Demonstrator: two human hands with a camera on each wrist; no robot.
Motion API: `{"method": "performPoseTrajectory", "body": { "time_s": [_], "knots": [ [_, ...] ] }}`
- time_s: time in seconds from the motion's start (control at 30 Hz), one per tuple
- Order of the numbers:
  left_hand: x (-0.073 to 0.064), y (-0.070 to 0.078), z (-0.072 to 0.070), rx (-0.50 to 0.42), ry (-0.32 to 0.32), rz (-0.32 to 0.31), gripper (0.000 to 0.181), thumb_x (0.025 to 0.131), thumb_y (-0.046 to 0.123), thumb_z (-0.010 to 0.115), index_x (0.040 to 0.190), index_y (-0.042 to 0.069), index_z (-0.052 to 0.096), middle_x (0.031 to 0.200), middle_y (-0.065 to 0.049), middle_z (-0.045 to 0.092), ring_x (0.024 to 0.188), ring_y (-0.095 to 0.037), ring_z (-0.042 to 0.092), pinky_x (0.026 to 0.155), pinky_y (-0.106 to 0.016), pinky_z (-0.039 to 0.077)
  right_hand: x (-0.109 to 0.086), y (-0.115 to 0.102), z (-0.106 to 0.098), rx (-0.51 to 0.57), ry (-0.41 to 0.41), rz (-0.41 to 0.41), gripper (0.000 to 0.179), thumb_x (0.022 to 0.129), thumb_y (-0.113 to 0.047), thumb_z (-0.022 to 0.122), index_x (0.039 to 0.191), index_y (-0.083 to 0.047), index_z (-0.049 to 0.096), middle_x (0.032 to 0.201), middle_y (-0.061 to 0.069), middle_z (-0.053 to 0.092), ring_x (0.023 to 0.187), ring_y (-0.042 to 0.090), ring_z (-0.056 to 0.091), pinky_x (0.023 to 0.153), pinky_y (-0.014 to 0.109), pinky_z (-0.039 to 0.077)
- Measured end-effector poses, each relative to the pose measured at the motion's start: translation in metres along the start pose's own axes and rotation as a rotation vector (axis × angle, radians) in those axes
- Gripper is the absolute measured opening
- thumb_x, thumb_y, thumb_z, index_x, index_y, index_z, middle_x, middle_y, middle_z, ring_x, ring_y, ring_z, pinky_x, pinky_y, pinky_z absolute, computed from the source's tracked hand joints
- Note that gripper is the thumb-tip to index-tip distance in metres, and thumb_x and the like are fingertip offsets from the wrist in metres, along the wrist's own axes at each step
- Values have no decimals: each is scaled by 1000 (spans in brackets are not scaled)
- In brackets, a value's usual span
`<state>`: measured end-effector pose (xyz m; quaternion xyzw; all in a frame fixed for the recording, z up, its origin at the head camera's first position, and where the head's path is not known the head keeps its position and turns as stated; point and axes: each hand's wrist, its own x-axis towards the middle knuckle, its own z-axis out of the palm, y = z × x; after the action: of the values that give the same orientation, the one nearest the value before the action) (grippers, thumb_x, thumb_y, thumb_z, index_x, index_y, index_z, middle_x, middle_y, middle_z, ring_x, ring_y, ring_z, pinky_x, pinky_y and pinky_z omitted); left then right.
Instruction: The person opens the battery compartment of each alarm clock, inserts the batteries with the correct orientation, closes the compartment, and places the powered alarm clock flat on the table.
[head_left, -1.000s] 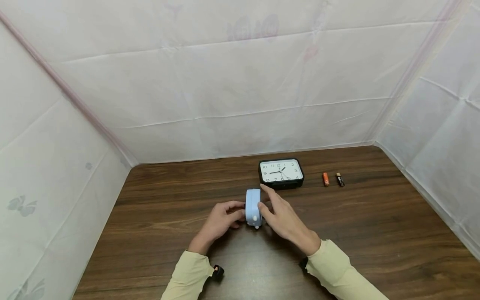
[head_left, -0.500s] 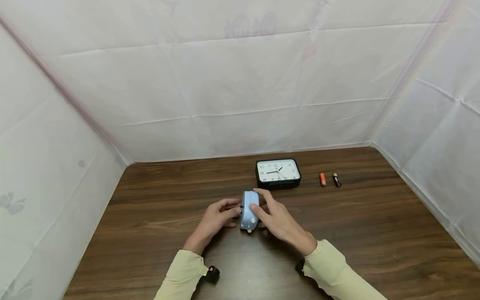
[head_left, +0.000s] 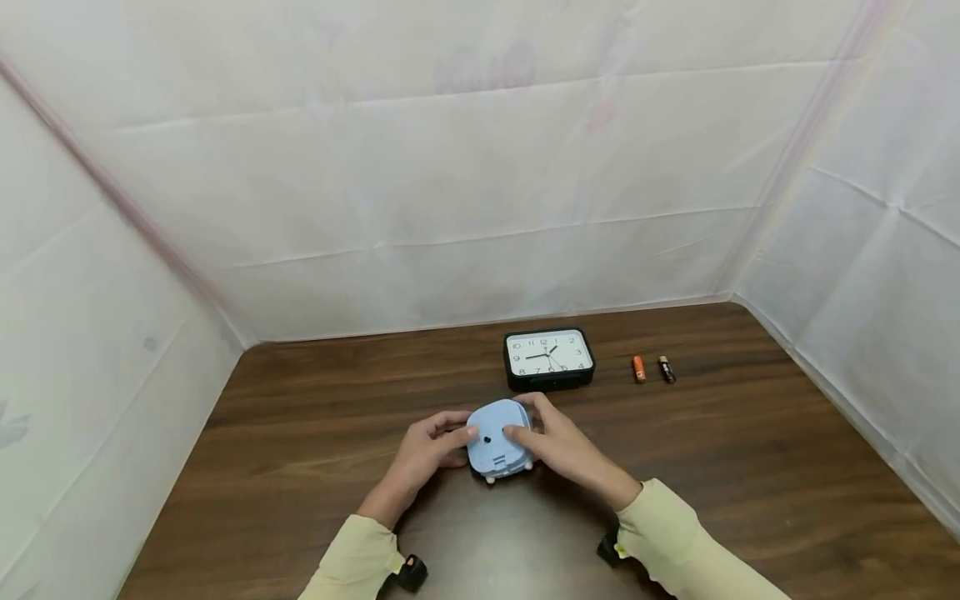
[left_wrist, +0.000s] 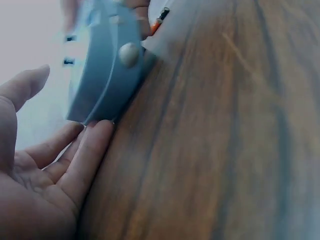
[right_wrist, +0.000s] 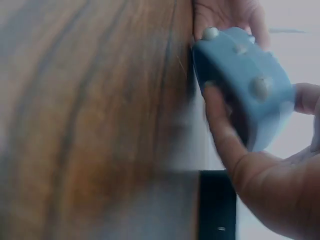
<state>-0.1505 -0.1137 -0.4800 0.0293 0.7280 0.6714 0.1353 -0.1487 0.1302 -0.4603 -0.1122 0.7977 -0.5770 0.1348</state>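
blue case [head_left: 493, 423]: pale blue, rounded square, thick-sided; flat face turned up, tilted towards me
face details: small black knob [head_left: 487, 439] near centre, slotted tab [head_left: 499, 460] by the near edge
rim: round white studs [left_wrist: 129, 55], blurred in my wrist views
place: between my hands at the wooden table [head_left: 300, 483], nearer me than the black clock [head_left: 549, 358]
my right hand [head_left: 561, 446]: clamped on case, thumb on face, fingers behind
my left hand [head_left: 422, 457]: fingertips touching the case's edge, thumb apart from fingers

Right hand [right_wrist: 277, 185]: grips blue case [right_wrist: 245, 72] | left hand [right_wrist: 227, 14]: behind case | tabletop [right_wrist: 100, 110]: left of case | black object [right_wrist: 216, 205]: below case
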Motion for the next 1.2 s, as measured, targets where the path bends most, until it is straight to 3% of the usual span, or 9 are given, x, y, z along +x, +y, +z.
{"method": "performPoseTrajectory", "body": {
  "time_s": [0.17, 0.4, 0.6, 1.2],
  "knots": [
    [-4, -1, -2, -13, -1, 21, 46, 96, 16, 81, 136, -3, 68, 119, -13, 72, 96, -16, 71, 79, -34, 62, 1, 3, -7, 0, -33, 5, 58, 106, -32, 67, 151, 0, 49, 114, 13, 65, 88, 19, 67, 72, 36, 59],
    [-3, -4, -3, -6, 36, 73, 43, 93, 6, 80, 133, -6, 70, 108, -15, 75, 89, -13, 71, 73, -30, 62, 2, 1, -9, -140, 31, 16, 58, 103, -40, 70, 148, -6, 59, 118, 8, 66, 98, 19, 64, 77, 37, 56],
    [-3, -3, -2, 14, 38, 87, 44, 93, 6, 81, 135, -3, 70, 109, -13, 75, 92, -14, 69, 74, -28, 61, 3, 1, -8, -236, 81, 38, 52, 101, -38, 71, 144, -9, 65, 123, 5, 65, 107, 22, 63, 84, 41, 54],
    [-5, -1, 1, 34, 60, 78, 44, 92, 9, 83, 134, 0, 71, 105, -12, 74, 93, -15, 68, 74, -27, 61, 4, 3, -9, -261, 75, 45, 52, 101, -38, 71, 142, -6, 66, 122, 6, 65, 107, 21, 63, 84, 40, 54]
  ]
}}
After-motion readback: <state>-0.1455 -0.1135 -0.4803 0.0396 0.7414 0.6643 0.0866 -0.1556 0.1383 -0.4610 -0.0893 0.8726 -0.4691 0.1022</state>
